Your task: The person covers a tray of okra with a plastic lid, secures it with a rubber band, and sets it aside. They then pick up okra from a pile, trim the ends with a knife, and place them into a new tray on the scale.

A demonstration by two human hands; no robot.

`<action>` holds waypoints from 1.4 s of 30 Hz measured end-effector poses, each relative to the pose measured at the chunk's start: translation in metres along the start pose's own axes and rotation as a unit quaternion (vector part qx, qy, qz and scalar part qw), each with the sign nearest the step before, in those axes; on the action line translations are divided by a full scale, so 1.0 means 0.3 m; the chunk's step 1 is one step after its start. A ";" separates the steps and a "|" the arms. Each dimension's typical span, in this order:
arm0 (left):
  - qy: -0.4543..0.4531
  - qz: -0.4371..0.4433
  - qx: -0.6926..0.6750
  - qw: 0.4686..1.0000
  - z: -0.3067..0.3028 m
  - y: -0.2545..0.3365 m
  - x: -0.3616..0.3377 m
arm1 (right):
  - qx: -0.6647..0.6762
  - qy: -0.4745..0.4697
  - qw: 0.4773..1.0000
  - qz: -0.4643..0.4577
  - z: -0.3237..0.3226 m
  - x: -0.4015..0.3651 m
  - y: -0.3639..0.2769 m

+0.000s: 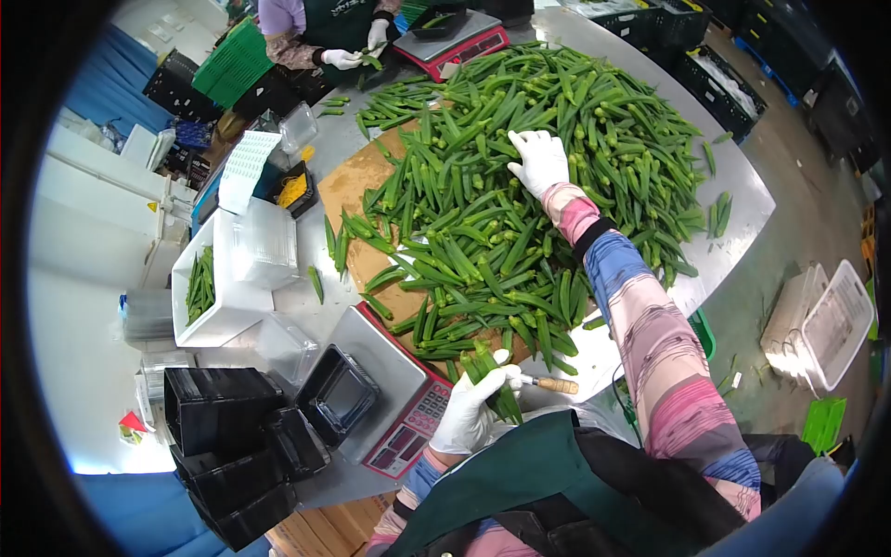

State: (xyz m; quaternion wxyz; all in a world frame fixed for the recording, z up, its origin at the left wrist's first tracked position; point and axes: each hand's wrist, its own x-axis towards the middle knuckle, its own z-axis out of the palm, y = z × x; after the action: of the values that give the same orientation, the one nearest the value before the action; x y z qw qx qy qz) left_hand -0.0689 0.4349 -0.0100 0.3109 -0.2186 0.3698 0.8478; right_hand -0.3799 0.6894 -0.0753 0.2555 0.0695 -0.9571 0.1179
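A large heap of green okra (464, 200) covers much of the metal table. My left hand (469, 413), in a white glove, is closed around several okra pods (497, 381) near the table's front edge. Beside it lies a tool with a wooden handle (557, 383), its metal end partly hidden by the hand. My right hand (541, 162), also gloved in white, reaches over the middle of the heap with its fingers apart and touching or just above the pods; no pod shows in it.
A red-edged scale (376, 390) holds a black tray (338, 395). Stacked black trays (223, 408), clear lids (264, 241) and a white bin (200, 311) stand left. Across the table, a co-worker's gloved hands (343, 58) hold okra beside another scale (464, 46). A white crate (835, 325) stands right.
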 end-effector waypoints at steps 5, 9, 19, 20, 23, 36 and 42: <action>0.007 -0.015 -0.014 1.000 -0.020 0.006 -0.002 | -0.010 -0.054 0.998 -0.027 0.022 0.028 -0.029; 0.009 -0.007 -0.005 1.000 -0.015 0.009 0.004 | 0.249 -0.066 0.962 0.087 -0.036 -0.047 -0.025; 0.019 -0.021 -0.006 1.000 -0.013 0.015 0.016 | 0.724 -0.133 0.552 0.391 -0.266 -0.361 -0.009; 0.013 -0.017 -0.007 1.000 -0.021 0.009 0.018 | 0.728 -0.134 0.536 0.406 -0.270 -0.387 -0.004; 0.014 -0.017 -0.003 1.000 -0.016 0.009 0.010 | 0.703 -0.120 0.514 0.476 -0.303 -0.427 -0.043; 0.028 -0.014 -0.010 0.999 -0.032 0.002 0.009 | 0.771 -0.179 0.412 0.451 -0.321 -0.522 -0.085; 0.084 0.063 0.071 0.992 -0.018 0.005 -0.003 | 0.412 -0.246 0.824 0.300 -0.365 -0.562 -0.214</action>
State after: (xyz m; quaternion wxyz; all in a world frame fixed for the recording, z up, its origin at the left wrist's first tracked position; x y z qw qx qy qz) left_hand -0.0685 0.4296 -0.0123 0.2395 -0.2432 0.4666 0.8159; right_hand -0.1708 0.6687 -0.0560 -0.0887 -0.0955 -0.8239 0.5515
